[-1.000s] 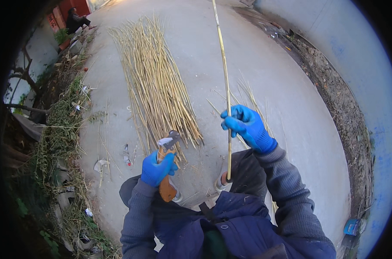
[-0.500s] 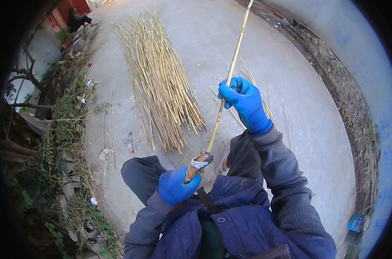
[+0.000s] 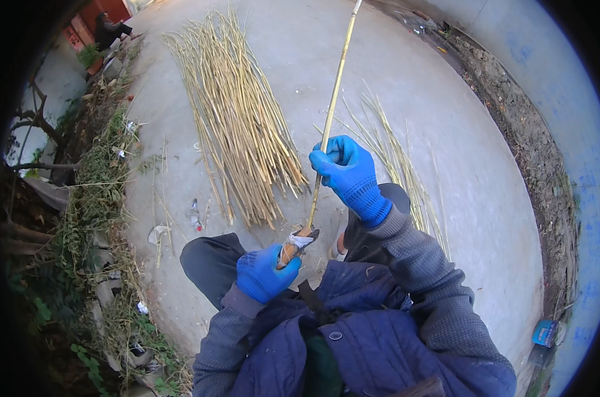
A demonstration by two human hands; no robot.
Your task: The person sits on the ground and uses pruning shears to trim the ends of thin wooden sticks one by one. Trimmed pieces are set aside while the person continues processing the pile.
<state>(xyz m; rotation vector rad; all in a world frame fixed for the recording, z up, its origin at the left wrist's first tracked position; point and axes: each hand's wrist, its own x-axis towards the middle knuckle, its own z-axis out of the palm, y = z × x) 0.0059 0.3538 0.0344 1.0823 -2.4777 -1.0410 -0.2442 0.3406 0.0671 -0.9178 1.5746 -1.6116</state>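
My right hand (image 3: 350, 173), in a blue work glove, is closed around a long thin yellowish cane (image 3: 335, 92) that slants up toward the far side. The cane's lower end meets a short wooden-handled tool (image 3: 292, 249), bound with a whitish wrap and dark at its tip. My left hand (image 3: 265, 272), gloved in blue as well, grips that tool's handle low, in front of my lap. What kind of tool it is I cannot make out, since the hand and wrap cover much of it. A large pile of similar canes (image 3: 244, 119) lies ahead on the left.
A smaller spread of thin canes (image 3: 409, 175) lies on the concrete ground (image 3: 492, 264) right of my right hand. Weeds and debris (image 3: 108, 192) line the left side. A pale wall (image 3: 531, 59) bounds the right, near a blue container (image 3: 545, 333). A person (image 3: 109, 28) sits far left.
My right hand has come down and a little left, closer to the tool, and the cane stands somewhat more upright. My left hand keeps its hold on the tool.
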